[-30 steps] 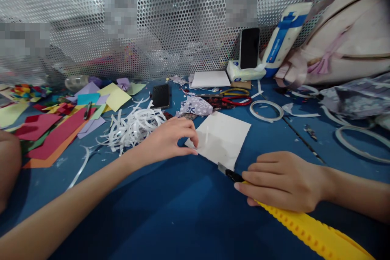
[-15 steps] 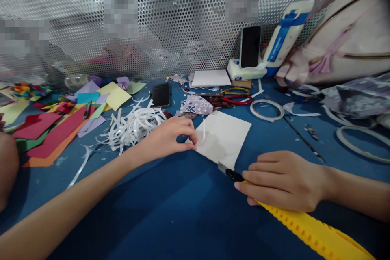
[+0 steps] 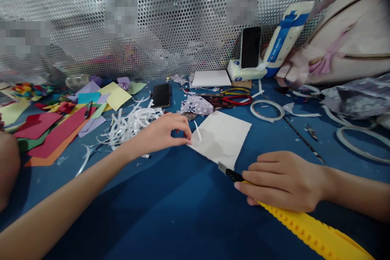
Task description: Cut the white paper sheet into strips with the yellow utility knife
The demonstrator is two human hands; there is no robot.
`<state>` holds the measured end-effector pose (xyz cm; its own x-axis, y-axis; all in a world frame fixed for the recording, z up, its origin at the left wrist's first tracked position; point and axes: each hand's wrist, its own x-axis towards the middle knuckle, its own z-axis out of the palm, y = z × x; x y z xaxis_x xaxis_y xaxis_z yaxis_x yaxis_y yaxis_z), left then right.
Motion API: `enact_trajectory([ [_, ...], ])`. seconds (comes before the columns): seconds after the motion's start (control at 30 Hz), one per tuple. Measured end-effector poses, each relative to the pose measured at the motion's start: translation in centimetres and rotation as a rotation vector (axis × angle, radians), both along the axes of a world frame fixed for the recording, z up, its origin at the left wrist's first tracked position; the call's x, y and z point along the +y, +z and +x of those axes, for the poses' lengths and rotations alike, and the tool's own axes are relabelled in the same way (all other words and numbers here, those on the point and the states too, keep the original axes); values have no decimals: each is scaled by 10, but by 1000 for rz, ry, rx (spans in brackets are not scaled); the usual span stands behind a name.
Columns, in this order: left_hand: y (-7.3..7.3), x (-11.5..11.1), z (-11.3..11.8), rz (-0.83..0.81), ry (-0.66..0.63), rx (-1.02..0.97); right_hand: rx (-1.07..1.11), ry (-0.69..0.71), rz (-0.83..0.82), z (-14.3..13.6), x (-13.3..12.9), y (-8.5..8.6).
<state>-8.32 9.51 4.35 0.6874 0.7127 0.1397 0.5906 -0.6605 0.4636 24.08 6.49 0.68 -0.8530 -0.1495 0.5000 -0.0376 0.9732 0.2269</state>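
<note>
My left hand [image 3: 169,132] is closed, thumb and finger pinched together at the left corner of a square white board [image 3: 227,136]. A thin curled white paper strip [image 3: 198,131] stands up from beside these fingertips over the board; where it meets the fingers is hard to see. My right hand [image 3: 280,180] is wrapped around a large yellow box cutter [image 3: 310,229]. Its blade is out, and the tip lies at the board's near corner. To the left of the board, partly behind my left hand, lies a heap of white paper strips [image 3: 131,124].
Coloured paper sheets [image 3: 57,134] and a pen [image 3: 88,109] lie at the left. Behind the board are a black phone [image 3: 161,95], red-handled scissors [image 3: 237,99] and a tape roll [image 3: 267,110]. Another phone [image 3: 250,47] leans on a tissue pack [image 3: 245,71] before a perforated metal panel [image 3: 183,20].
My left hand has shifted slightly left, and the curled strip has moved left with it. A little more of the board's left corner shows. The right hand and box cutter stay put.
</note>
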Motion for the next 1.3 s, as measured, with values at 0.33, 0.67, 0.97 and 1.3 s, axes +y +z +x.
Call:
enact_trajectory([
  [0.33,4,5,-9,23,-1,50,-10,1,-6,1,0,-1],
  [0.67,5,1,-8,16,-3,55,-35,-29,-101,0,0,4],
  [0.97,-3,-17,-8,96,-47,45,148,-341,-971,-8,-18,15],
  [1.3,-8,-35,-6,81,-11,-17,28,-212,-1014,-17,-33,33],
])
